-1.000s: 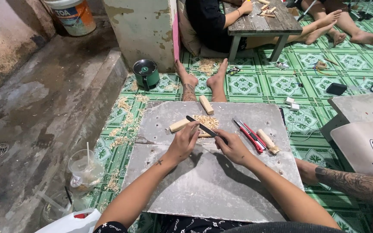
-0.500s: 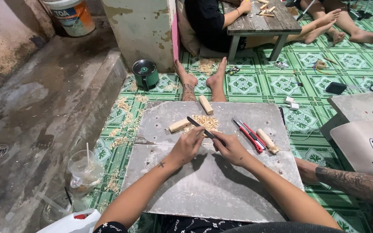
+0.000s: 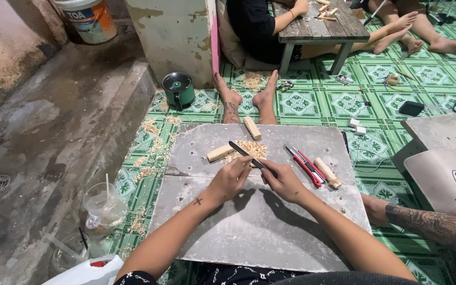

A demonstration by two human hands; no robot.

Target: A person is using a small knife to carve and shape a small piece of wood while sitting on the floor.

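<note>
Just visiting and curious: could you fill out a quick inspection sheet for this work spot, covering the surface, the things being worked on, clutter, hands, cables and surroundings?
Surface: grey board, scuffed, lying on green patterned floor tiles.
Job's things: dark knife held between both hands above a pile of wood shavings; wooden sticks beside it.
Clutter: red utility knives, another wood piece, shavings scattered on the floor, plastic cup with straw.
Hands: left hand and right hand both grip the knife; whether they also hold a wood piece cannot be told.
Cables: nothing seen for certain.
Surroundings: green pot, paint bucket, low wooden table with another person seated, tattooed arm at right.
</note>
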